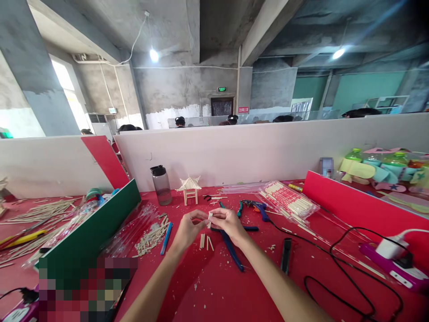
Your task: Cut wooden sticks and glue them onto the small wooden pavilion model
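Observation:
My left hand (188,229) and my right hand (230,224) meet over the middle of the red table. Between their fingertips is a small group of short wooden sticks (210,219), pinched from both sides and held roughly upright; the fingers partly cover it. Several more short sticks (202,241) lie on the table just below my hands. Blue-handled pliers (233,252) rest under and beside my right hand, their head partly hidden by it. A small wooden pavilion model (189,185) stands behind my left hand.
Left: a heap of cut sticks (152,238), a blue pen (166,239), a dark bottle (161,185) and a green divider (97,228). Right: a glue gun (259,208) with a black cord, bagged sticks (293,203), a utility knife (286,255) and a purple power strip (398,268). A white partition (228,154) runs behind.

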The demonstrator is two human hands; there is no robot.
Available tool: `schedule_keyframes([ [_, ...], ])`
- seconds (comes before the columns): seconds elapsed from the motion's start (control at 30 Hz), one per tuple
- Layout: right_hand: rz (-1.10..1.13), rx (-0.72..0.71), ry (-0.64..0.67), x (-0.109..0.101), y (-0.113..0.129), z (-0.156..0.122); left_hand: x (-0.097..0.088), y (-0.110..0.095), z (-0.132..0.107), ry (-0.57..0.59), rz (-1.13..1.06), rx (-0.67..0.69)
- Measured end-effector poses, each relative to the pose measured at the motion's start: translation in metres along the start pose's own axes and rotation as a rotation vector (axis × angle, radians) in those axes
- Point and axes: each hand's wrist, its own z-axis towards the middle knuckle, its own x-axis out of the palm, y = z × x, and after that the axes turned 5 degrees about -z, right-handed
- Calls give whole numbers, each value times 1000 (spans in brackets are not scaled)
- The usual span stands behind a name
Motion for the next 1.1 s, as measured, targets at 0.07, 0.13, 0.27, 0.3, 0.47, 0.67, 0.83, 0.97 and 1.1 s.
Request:
schedule_keyframes([
  [0.07, 2, -1, -4, 1, 1, -1, 1, 3, -1, -10, 16, 13],
  [0.13, 6, -3, -7, 0, 1, -1, 2, 6, -1, 3, 39, 19],
  [0.27, 0, -10, -15, 0, 5, -2, 1, 8, -4, 75, 73, 23],
  [0.3, -2, -10, -21, -1, 5, -2, 1, 8, -4, 97, 77, 30],
  [0.47, -9, 6, -12, -1, 9, -2, -4, 8, -8, 159, 214, 139],
  [0.67, -37, 3, 41, -3, 13, -4, -9, 4, -12, 191, 517, 283],
  [0.83, -71, 6, 64, -3, 14, -6, -10, 0, -14, 188, 647, 292],
  [0.97, -75, 3, 66, -1, 8, -5, -11, 3, -13, 179, 703, 286],
  [1.1, -74, -6, 58, -3, 4, -2, -17, -5, -10, 220, 745, 285],
])
